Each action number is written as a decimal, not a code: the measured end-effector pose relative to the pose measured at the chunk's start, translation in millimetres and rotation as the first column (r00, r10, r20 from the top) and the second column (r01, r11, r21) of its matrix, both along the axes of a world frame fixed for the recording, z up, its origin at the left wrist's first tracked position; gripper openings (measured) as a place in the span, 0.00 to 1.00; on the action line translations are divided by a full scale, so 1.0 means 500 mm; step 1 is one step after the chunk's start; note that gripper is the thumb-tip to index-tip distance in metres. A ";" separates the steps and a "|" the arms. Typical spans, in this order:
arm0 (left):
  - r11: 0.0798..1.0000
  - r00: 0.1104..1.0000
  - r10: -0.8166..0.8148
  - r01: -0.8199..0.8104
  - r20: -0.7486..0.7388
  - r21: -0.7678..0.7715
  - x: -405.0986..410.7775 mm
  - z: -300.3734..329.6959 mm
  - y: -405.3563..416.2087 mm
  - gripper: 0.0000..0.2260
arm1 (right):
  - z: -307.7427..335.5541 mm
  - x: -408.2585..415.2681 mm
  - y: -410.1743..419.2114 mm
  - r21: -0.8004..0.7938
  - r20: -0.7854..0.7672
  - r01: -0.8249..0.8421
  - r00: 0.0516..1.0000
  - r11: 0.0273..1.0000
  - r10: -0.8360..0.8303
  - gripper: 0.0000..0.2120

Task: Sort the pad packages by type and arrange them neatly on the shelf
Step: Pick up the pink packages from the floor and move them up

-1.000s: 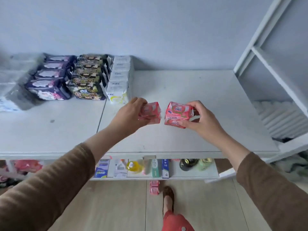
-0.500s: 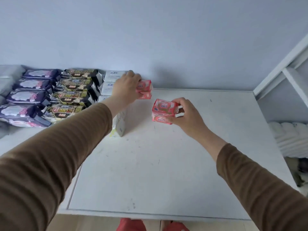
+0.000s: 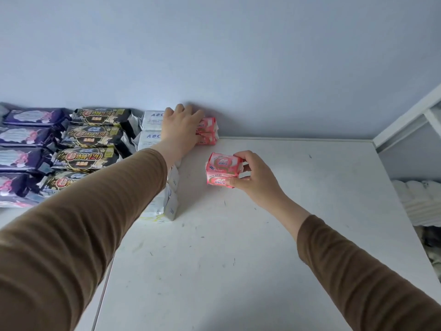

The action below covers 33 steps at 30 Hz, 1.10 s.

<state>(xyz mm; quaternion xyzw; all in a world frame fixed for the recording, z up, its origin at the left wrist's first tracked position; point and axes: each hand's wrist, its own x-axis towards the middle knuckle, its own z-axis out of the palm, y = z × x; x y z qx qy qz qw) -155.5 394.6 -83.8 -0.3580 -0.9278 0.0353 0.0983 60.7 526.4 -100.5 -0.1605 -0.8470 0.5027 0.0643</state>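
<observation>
At the far left of the white shelf (image 3: pixel 238 259) we see a column of purple packages (image 3: pixel 26 137) lying flat, one in front of the other, running from the pale blue wall (image 3: pixel 214 56) toward the shelf's front edge. Just beside them to the right lies a matching column of black-and-gold packages (image 3: pixel 91 136), and next to that a column of white packages (image 3: pixel 152 120) marked ABC, partly hidden by our brown left sleeve (image 3: pixel 71 235). Our left hand (image 3: pixel 180 126) reaches to the back of the shelf, fingers curled over a small stack of pink packages (image 3: pixel 208 131) that sits against the wall, touching the white column on its right side; the stack looks two high, and its lower package appears to rest on the shelf surface, though the hand covers its left part. Farther right and nearer to us, our right hand (image 3: pixel 254 174) pinches a second pink stack (image 3: pixel 223 169), thumb underneath at the front and fingers on the top far edge; whether it touches the shelf we cannot tell. The two pink stacks are apart, with bare scuffed shelf between them. At the far right edge stands a white frame (image 3: pixel 405 123), with folded white cloth (image 3: pixel 420 201) below it.
</observation>
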 end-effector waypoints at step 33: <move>0.927 0.981 0.057 -0.121 0.184 0.356 0.444 0.072 -0.374 0.16 | 0.078 0.152 -0.207 0.457 -0.121 -0.027 0.988 0.889 0.092 0.20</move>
